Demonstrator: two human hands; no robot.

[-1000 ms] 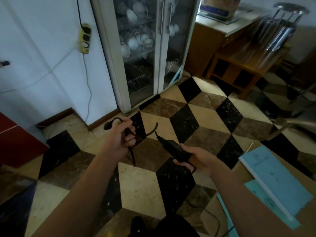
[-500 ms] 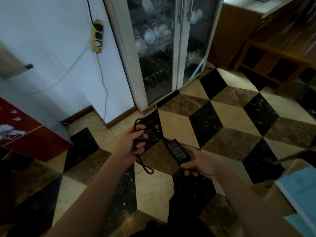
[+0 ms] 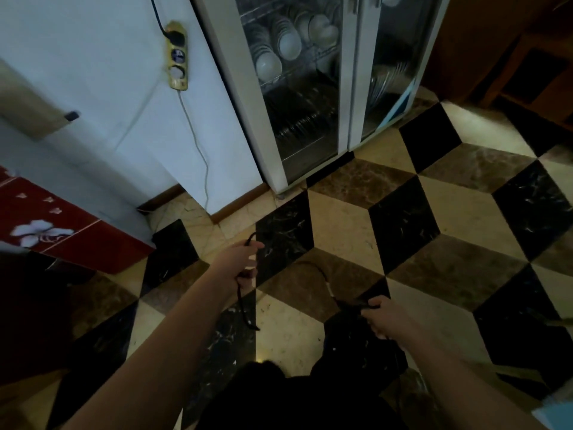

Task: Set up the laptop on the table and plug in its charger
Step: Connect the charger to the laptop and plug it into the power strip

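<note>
Now the left hand (image 3: pixel 240 263) is closed round the charger cable (image 3: pixel 245 302), its loose end dangling below the fist, while the right hand (image 3: pixel 383 319) grips the black power brick (image 3: pixel 352 304) low over the tiled floor (image 3: pixel 344 221). Up and left of the left hand, the nearer one, the yellow power strip (image 3: pixel 177 55) hangs upright on the white wall (image 3: pixel 93 57). Compared with a second ago the hands are wider apart, the cable paid out, and the strip sits closer.
</note>
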